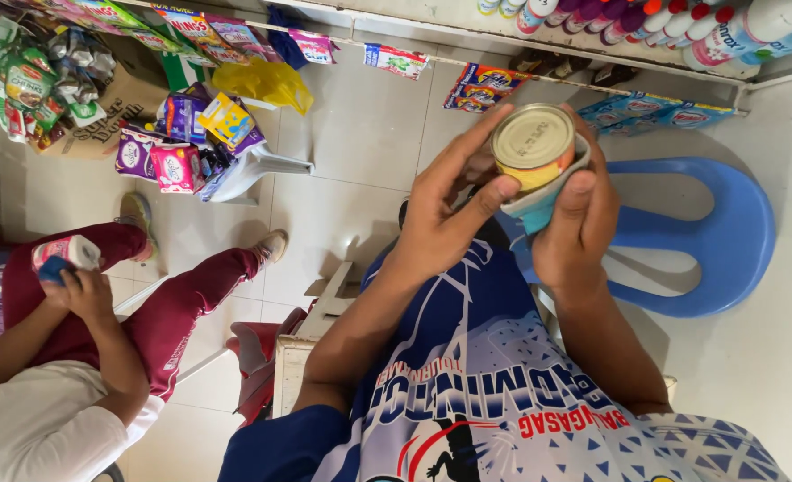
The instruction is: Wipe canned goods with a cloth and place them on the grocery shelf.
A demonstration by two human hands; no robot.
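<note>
Holding a small can (pixel 533 147) in both hands, above the lap

We are closing the right hand (pixel 576 223) around the can's lower wall while the left hand (pixel 441 214) is pinching its rim — thumb on the near edge, fingers (pixel 467 147) across the far side. Both grips are shut on the can; we are keeping the metal lid level and facing up, in front of the blue plastic chair (pixel 726 241) — nearby, another person's hand (pixel 88 290) is gripping a similar container (pixel 66 256)
</note>
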